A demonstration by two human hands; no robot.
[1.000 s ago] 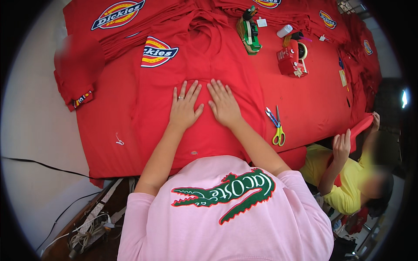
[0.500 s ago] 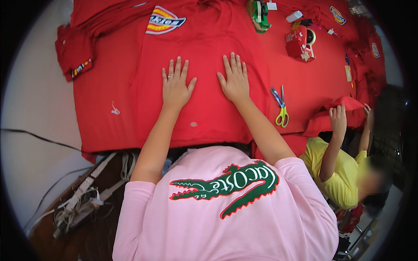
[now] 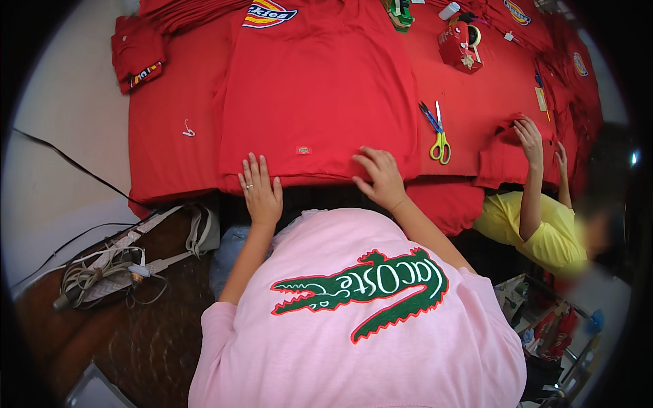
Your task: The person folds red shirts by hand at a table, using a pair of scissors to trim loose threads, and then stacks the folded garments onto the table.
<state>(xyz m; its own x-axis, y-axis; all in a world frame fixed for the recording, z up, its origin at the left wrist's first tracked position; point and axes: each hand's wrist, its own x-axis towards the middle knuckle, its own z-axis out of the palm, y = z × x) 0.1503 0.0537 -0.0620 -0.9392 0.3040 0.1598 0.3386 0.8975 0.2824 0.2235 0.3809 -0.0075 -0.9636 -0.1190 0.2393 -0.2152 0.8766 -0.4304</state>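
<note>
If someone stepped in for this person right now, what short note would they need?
Left hand: flat, fingers spread, on the near edge of the red shirt; holds nothing.
Right hand: fingers bent, pressing the same edge further right; holds nothing.
The shirt lies flat on the red-covered table; scissors lie to its right.
Done: shirt spread flat.
Left: it lies unfolded.
A co-worker's hand handles another red garment at the far right.

Position: worn on the head, above the table.
Direction: looks steeply down at the table's near edge.
Distance: close.
</note>
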